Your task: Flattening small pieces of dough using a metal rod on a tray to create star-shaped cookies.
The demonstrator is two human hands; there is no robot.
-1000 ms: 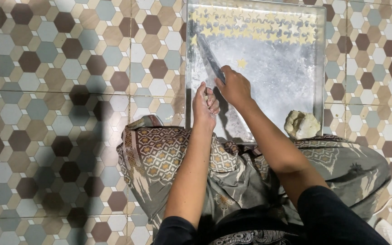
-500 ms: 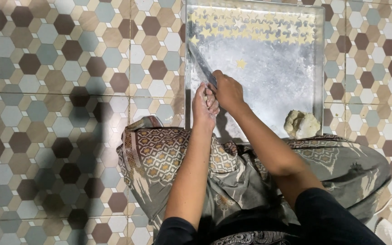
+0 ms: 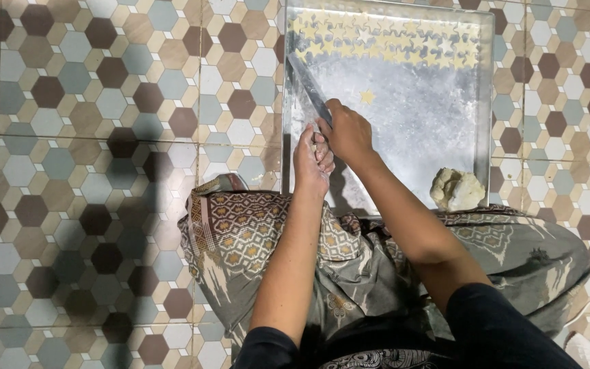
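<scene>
While the right hand grips, its knife points up-left.

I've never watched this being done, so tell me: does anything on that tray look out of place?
One star-shaped dough piece lies alone mid-tray, apart from the neat star rows along the far edge. A dough lump sits at the near right corner. Nothing looks spilled or damaged.

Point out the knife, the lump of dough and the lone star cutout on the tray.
knife (image 3: 308,85), head view, on the flat of the blade.
lump of dough (image 3: 456,190), head view, on its middle.
lone star cutout (image 3: 367,97), head view, on the star's centre.
</scene>
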